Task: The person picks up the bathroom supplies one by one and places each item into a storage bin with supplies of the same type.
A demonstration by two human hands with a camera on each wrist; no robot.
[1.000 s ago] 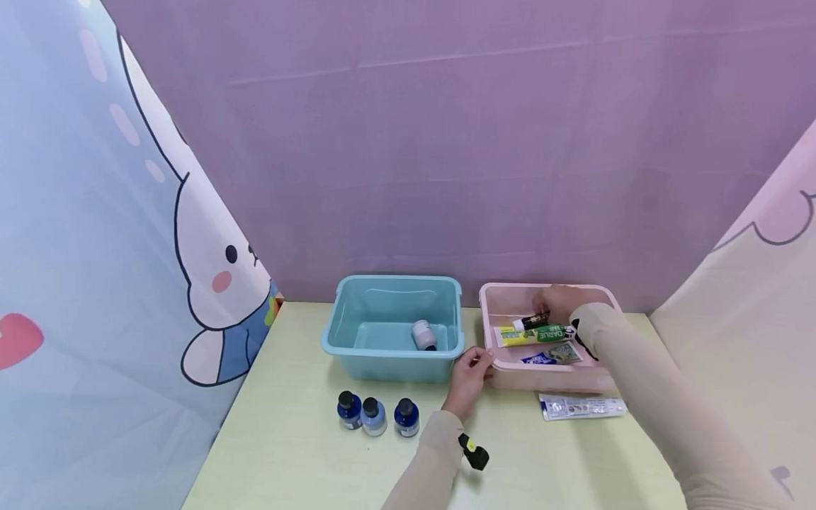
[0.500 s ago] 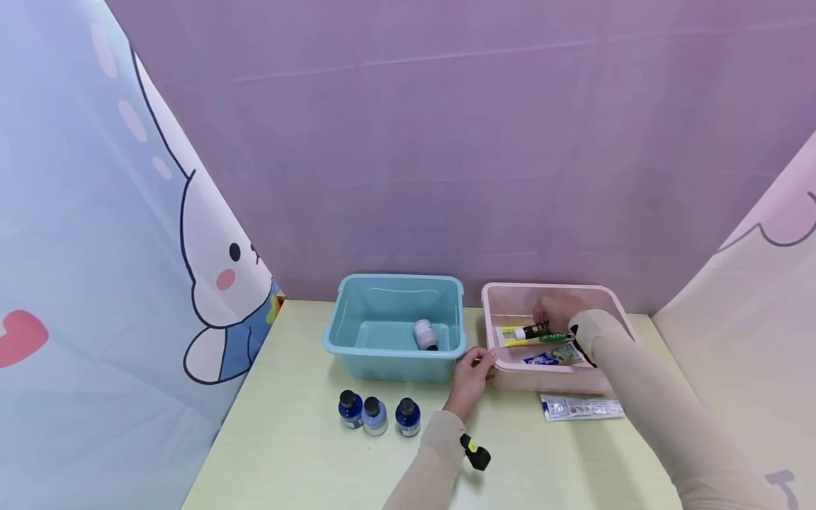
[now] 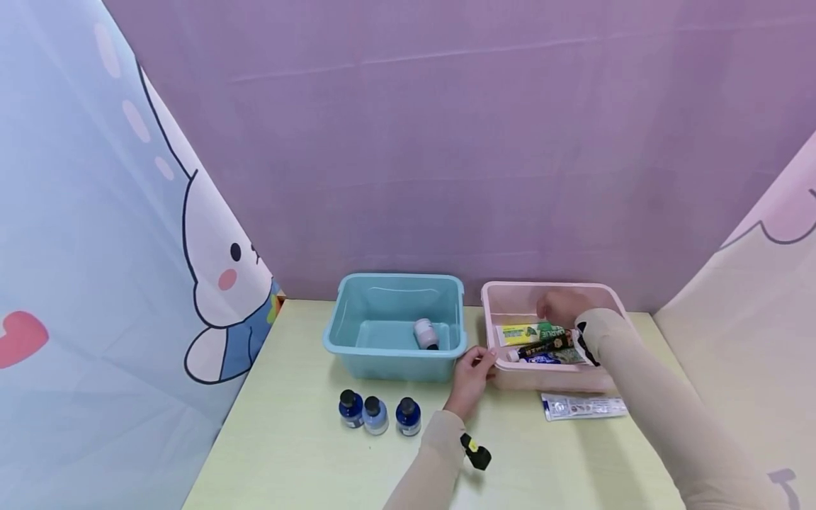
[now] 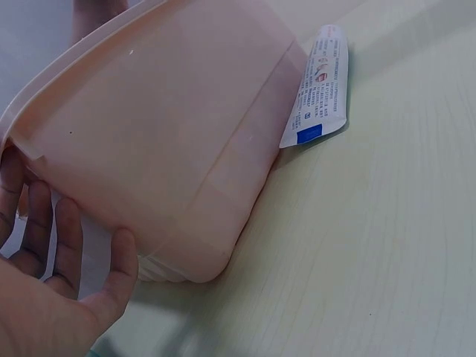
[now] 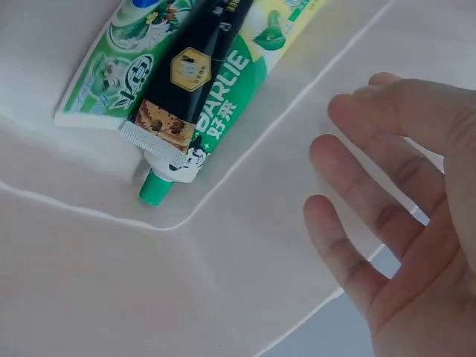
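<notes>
In the head view, a pink bin (image 3: pixel 548 379) has several toothpaste tubes inside: a green-and-yellow Darlie tube (image 3: pixel 519 334), a black tube (image 3: pixel 547 345) lying across it, and a partly hidden blue tube (image 3: pixel 542 359). Above them, inside the bin, is my right hand (image 3: pixel 562 307). The right wrist view shows this hand (image 5: pixel 416 201) with its fingers spread and holding nothing, apart from the black tube (image 5: pixel 190 71). At the bin's near left corner, my left hand (image 3: pixel 470 382) touches the rim with relaxed fingertips; the left wrist view shows those fingers (image 4: pixel 68 238) loosely bent.
A teal bin (image 3: pixel 395 365) stands left of the pink one, a pale bottle (image 3: pixel 425 333) lying in it. Two dark blue bottles (image 3: pixel 351 409) and a light blue bottle (image 3: pixel 375 416) stand in front. A white toothpaste tube (image 3: pixel 583 407) lies before the pink bin.
My right hand has moved the black toothpaste tube toward the near side of the pink bin and let it go on the other tubes. The left hand has stayed at the rim.
</notes>
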